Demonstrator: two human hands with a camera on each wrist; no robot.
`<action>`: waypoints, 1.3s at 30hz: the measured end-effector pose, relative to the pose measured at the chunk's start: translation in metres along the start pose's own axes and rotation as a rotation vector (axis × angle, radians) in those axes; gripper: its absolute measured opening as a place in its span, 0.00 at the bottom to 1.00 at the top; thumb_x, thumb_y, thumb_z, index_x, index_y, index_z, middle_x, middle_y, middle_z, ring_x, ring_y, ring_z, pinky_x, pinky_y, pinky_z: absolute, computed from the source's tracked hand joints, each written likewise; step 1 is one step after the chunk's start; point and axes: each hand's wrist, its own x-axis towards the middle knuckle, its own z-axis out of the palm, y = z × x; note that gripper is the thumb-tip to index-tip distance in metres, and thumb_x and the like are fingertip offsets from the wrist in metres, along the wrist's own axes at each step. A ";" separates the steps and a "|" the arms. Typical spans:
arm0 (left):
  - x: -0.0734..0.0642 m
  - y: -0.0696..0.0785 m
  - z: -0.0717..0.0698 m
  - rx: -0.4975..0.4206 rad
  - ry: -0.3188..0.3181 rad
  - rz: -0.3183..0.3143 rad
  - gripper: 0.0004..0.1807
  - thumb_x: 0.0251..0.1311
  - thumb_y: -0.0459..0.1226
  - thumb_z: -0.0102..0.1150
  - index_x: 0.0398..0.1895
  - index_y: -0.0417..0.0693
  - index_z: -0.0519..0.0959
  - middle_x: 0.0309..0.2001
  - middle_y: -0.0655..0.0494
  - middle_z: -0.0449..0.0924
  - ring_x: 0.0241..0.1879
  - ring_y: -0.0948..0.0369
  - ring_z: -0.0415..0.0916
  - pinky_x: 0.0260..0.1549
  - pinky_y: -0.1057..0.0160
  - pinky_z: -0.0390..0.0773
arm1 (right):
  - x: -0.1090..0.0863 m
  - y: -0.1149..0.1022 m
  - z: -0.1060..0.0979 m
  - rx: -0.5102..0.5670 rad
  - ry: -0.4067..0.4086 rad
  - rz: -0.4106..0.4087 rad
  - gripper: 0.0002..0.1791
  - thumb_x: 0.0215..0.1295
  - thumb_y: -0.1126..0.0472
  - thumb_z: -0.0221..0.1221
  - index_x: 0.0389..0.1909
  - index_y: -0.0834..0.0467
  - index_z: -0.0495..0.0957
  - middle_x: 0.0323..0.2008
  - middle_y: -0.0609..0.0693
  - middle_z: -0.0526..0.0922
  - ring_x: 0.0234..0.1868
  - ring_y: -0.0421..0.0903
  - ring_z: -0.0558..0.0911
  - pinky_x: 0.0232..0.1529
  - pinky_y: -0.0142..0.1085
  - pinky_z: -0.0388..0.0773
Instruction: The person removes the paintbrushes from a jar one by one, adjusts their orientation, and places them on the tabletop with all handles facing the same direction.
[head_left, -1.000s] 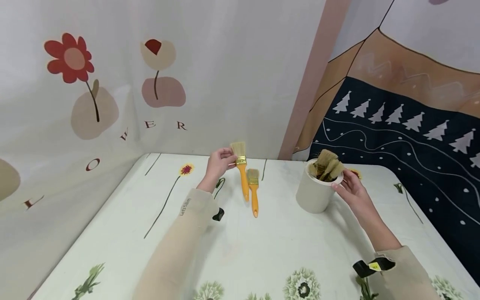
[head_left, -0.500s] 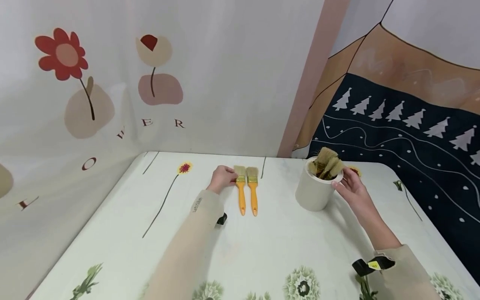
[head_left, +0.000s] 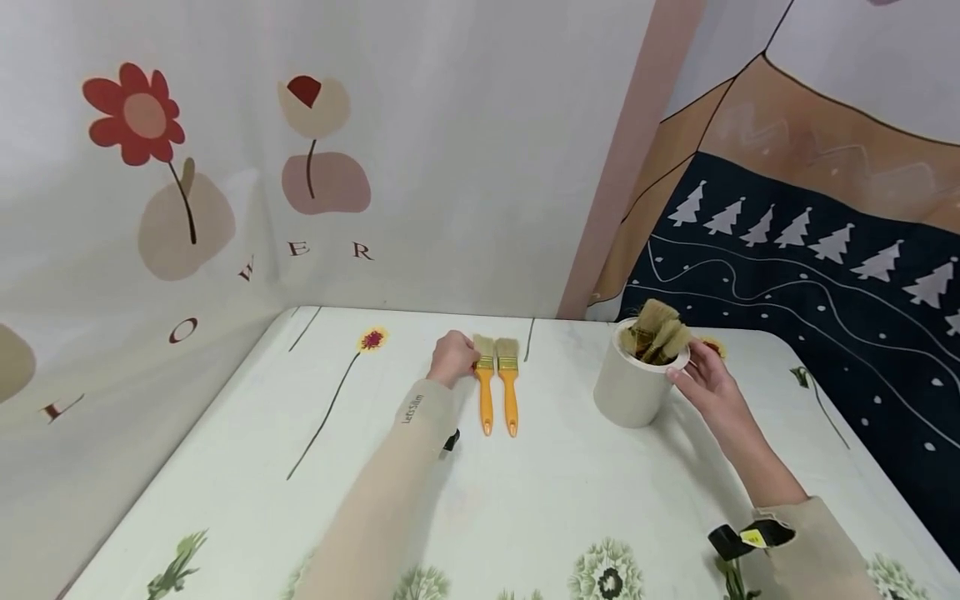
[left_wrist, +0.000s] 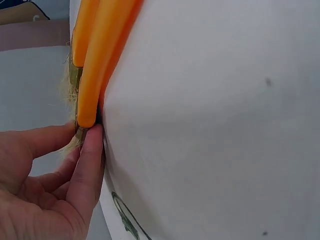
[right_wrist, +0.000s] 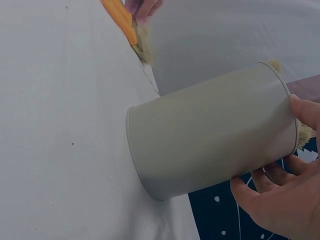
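on the white, flower-printed bench (head_left: 540, 492): grip status and item positions

near the far edge of the bench, two flat paintbrushes lie side by side, bristles pointing away from the person and handles pointing toward the person. left unit: yellow-handled paintbrush with pale bristles and a gold-coloured metal ferrule (head_left: 486, 398). right unit: matching yellow-handled paintbrush (head_left: 511, 400), set just beside the first and nearly parallel to it.

left hand (head_left: 453, 357): grip narrow, holding the left paintbrush. thumb and fingers pinch it at the ferrule, from its left side. the left wrist view shows this pinch just past the end of the yellow handle.

right of both paintbrushes, and well apart from them, stands an off-white cylindrical container (head_left: 628, 390). several tan bristle heads (head_left: 657, 332) project above its rim; their handles are hidden inside.

right hand (head_left: 708, 383): grip moderately wide, holding the container at its upper right side. the thumb rests at the rim; curved fingers bear on the outer wall.

behind the bench hangs a pale curtain with a red flower print (head_left: 465, 167). to the right hangs a dark blue cloth printed with white trees (head_left: 810, 292). both forearms wear beige sleeves (head_left: 367, 508).
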 end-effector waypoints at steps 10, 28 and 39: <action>-0.002 0.003 0.002 0.129 0.038 -0.023 0.04 0.64 0.31 0.61 0.33 0.39 0.83 0.26 0.52 0.83 0.22 0.64 0.72 0.20 0.71 0.70 | 0.000 0.004 -0.001 0.012 0.006 0.005 0.47 0.76 0.46 0.51 0.80 0.54 0.32 0.81 0.59 0.34 0.81 0.59 0.42 0.74 0.26 0.59; -0.004 -0.006 -0.004 0.052 0.136 0.041 0.17 0.65 0.33 0.60 0.56 0.40 0.78 0.53 0.46 0.82 0.48 0.54 0.81 0.45 0.61 0.82 | 0.002 0.004 0.002 0.011 0.008 0.002 0.46 0.76 0.47 0.51 0.80 0.54 0.32 0.81 0.57 0.35 0.81 0.58 0.43 0.79 0.39 0.54; -0.014 0.025 0.002 -0.191 0.140 0.246 0.18 0.65 0.34 0.63 0.57 0.42 0.78 0.53 0.47 0.83 0.51 0.51 0.82 0.50 0.57 0.83 | 0.005 0.001 -0.001 0.009 -0.001 0.015 0.47 0.76 0.47 0.51 0.80 0.53 0.30 0.81 0.55 0.35 0.81 0.57 0.43 0.79 0.48 0.51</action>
